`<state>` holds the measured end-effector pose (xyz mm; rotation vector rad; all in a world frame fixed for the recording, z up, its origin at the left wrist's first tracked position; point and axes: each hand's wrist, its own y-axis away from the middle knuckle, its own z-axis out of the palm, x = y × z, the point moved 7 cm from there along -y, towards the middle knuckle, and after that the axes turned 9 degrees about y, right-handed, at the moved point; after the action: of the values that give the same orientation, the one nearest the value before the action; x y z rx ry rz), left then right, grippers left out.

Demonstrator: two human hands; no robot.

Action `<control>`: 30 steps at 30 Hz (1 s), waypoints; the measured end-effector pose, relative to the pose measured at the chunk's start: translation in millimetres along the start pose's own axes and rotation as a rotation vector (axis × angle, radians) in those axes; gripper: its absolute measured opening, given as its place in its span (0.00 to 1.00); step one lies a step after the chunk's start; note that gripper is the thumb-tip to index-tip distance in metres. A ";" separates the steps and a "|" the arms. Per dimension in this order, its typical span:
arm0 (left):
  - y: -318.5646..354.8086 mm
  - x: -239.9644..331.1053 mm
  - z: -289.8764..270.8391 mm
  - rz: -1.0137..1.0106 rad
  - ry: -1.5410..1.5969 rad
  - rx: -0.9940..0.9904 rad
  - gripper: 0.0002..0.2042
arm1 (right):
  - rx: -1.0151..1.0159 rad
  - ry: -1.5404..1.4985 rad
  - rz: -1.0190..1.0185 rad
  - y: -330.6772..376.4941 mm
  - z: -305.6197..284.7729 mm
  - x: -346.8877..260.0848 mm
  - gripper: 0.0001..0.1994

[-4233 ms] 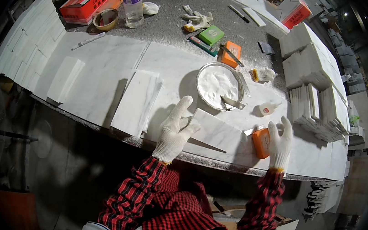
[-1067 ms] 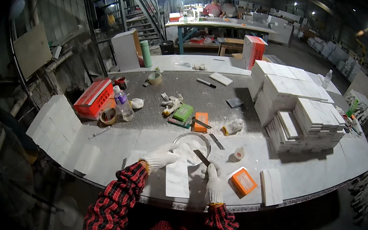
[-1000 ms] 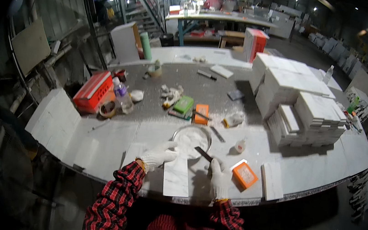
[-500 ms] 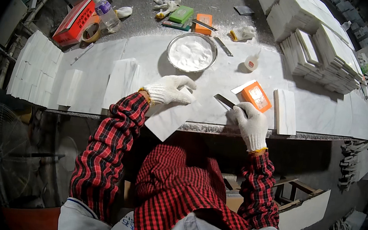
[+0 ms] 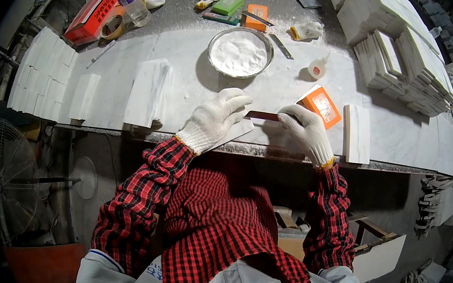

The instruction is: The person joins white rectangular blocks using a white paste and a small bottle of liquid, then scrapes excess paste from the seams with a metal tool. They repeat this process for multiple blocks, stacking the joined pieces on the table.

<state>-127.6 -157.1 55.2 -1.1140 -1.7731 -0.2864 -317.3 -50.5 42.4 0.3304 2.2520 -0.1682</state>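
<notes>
A metal bowl of white powder, stacked white tiles — and a red box far left.

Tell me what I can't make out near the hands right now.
- Head view: tile mostly hidden under left hand.
- Strip ends covered by both hands' fingers; right hand hides its grip.
- Orange box print too small.
- Bowl contents: white, kind unclear.

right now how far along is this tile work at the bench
Done: a stack of white tiles sits left of the hands, and the metal bowl holds white powder or paste. In hand: the left hand and right hand hold a thin dark strip over a white tile. Left: large stacks of tiles at the right.
</notes>
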 end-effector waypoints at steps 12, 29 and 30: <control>14.1 11.8 -5.4 0.168 -0.246 -0.158 0.22 | -0.152 0.148 -0.190 -22.6 20.0 -12.0 0.11; 29.9 -5.1 5.1 0.143 -0.202 -0.179 0.31 | 0.028 0.263 -0.072 18.3 35.1 -24.9 0.10; 30.7 -6.1 5.0 0.138 -0.199 -0.176 0.31 | 0.045 0.278 -0.076 18.8 35.6 -27.8 0.10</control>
<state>-105.9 -140.4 39.1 -1.4263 -1.8607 -0.2589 -268.6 -45.7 40.5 0.3081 2.5404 -0.2249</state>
